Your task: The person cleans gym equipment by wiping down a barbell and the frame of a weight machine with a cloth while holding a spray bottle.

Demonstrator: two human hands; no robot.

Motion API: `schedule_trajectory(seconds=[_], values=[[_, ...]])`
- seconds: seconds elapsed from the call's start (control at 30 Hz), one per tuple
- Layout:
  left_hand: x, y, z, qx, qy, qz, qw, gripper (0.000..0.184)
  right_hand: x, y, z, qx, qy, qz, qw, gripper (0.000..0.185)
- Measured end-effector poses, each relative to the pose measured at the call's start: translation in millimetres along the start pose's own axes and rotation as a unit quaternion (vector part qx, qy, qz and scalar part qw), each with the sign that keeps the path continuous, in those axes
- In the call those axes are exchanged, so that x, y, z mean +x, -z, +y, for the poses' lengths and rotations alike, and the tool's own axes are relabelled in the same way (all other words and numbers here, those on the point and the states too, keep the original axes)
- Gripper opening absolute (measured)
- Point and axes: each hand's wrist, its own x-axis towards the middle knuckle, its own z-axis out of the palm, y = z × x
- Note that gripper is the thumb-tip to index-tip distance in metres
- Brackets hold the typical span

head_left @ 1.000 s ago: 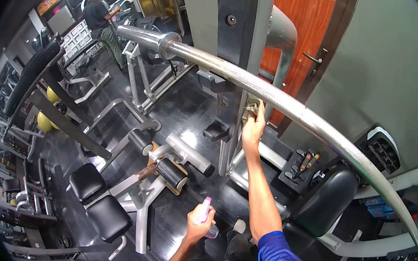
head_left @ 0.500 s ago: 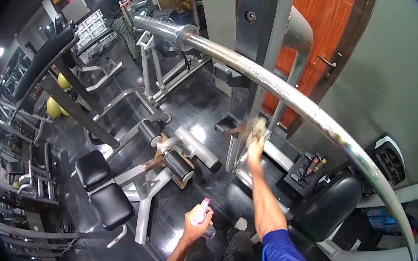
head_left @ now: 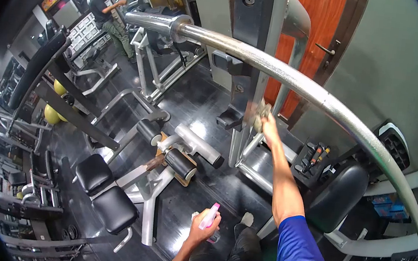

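My left hand [head_left: 204,226] is wrapped round a spray bottle with a pink and white head [head_left: 210,216], held low in front of my legs. My right arm reaches forward, and my right hand [head_left: 269,127] grips a pale, dirty-looking cloth [head_left: 261,116]. The cloth is against or very close to the grey upright post [head_left: 257,92] of a rack; contact is hard to judge. Across the view above my right arm runs a long metal barbell [head_left: 285,80] with a knurled shaft and a thick sleeve at its left end.
A padded bench machine [head_left: 115,210] with black foam rollers [head_left: 180,163] stands to the left. On the right are a black seat [head_left: 339,198] and a black tray [head_left: 312,162] with orange-marked handles. Another person [head_left: 108,18] stands at the back left, near a machine.
My right hand with the cloth has moved slightly up and right along the post. My left hand with the spray bottle has shifted a little right. The person at the back has changed posture.
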Motion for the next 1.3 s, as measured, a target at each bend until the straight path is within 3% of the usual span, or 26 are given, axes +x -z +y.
schedule_trajectory(seconds=[0.1, 0.17, 0.2, 0.27, 0.33, 0.37, 0.43, 0.47, 0.53, 0.6, 0.63, 0.7, 0.77, 0.83, 0.9, 1.0, 1.03, 1.1, 1.13, 1.17, 1.23, 1.27, 1.3], values=[[3, 11, -1, -0.010, 0.008, -0.010, 1.000, 0.014, -4, 8, 29, -0.045, -0.036, 0.027, 0.998, 0.041], [-2, 26, -3, -0.012, 0.008, -0.018, 1.000, 0.014, 29, 22, -25, -0.053, 0.027, -0.080, 0.995, 0.034], [3, 34, -5, -0.013, -0.008, -0.025, 1.000, 0.014, 76, 31, -55, -0.020, 0.016, -0.030, 0.999, 0.028], [3, 48, -4, -0.004, -0.002, -0.039, 0.999, 0.013, 63, 9, -171, 0.025, 0.071, 0.034, 0.997, 0.015], [6, 64, -13, 0.010, -0.015, -0.043, 0.999, 0.013, 82, 10, -249, -0.038, 0.140, -0.018, 0.989, 0.013], [6, 72, -17, 0.017, -0.021, -0.047, 0.999, 0.013, 92, 21, -263, -0.060, 0.145, -0.110, 0.981, 0.013], [9, 85, -18, 0.000, -0.024, -0.049, 0.999, 0.013, 48, 2, -258, -0.143, 0.137, -0.095, 0.976, 0.017], [13, 90, -20, -0.011, -0.028, -0.047, 0.998, 0.012, 84, 15, -187, -0.007, 0.043, 0.009, 0.999, 0.020], [19, 99, -27, -0.027, -0.029, -0.066, 0.997, 0.013, 58, 4, -124, -0.177, 0.087, -0.045, 0.979, 0.015], [32, 105, -31, -0.033, -0.033, -0.086, 0.995, 0.013, 2, -22, -77, -0.022, -0.022, 0.008, 0.999, 0.014], [35, 110, -31, -0.028, -0.032, -0.096, 0.994, 0.013, -23, -33, -45, 0.058, 0.002, 0.006, 0.998, 0.015], [45, 119, -27, -0.021, -0.040, -0.116, 0.992, 0.013, -45, -53, 60, 0.084, -0.032, 0.206, 0.974, 0.029], [55, 126, -22, -0.014, -0.052, -0.133, 0.990, 0.013, -75, -62, 143, 0.101, -0.052, 0.202, 0.973, 0.026], [62, 135, -22, -0.001, -0.054, -0.157, 0.986, 0.013, -101, -106, 126, -0.005, -0.077, 0.370, 0.926, 0.027], [67, 144, -21, 0.010, -0.065, -0.175, 0.982, 0.013, -105, -129, 88, -0.042, -0.096, 0.441, 0.891, 0.022], [72, 154, -15, 0.014, -0.070, -0.188, 0.980, 0.012, -100, -151, 31, 0.014, 0.029, 0.465, 0.885, 0.018], [73, 155, -13, 0.010, -0.065, -0.184, 0.981, 0.013, -103, -155, 9, -0.026, -0.015, 0.448, 0.893, 0.025], [73, 157, -15, 0.001, -0.051, -0.174, 0.983, 0.013, -104, -169, -2, -0.151, 0.183, 0.483, 0.843, 0.039], [73, 156, -15, -0.012, -0.045, -0.171, 0.984, 0.012, -115, -172, 2, -0.168, 0.141, 0.440, 0.871, 0.048], [75, 154, -18, -0.017, -0.044, -0.180, 0.983, 0.012, -117, -168, 35, -0.255, 0.129, 0.429, 0.857, 0.048], [82, 150, -24, -0.027, -0.042, -0.196, 0.979, 0.012, -128, -160, 75, -0.235, 0.144, 0.387, 0.880, 0.050], [89, 148, -31, -0.008, -0.068, -0.205, 0.976, 0.012, -139, -153, 89, -0.256, 0.094, 0.373, 0.887, 0.042], [94, 145, -34, 0.004, -0.080, -0.216, 0.973, 0.012, -144, -146, 92, -0.272, 0.133, 0.378, 0.875, 0.038]])
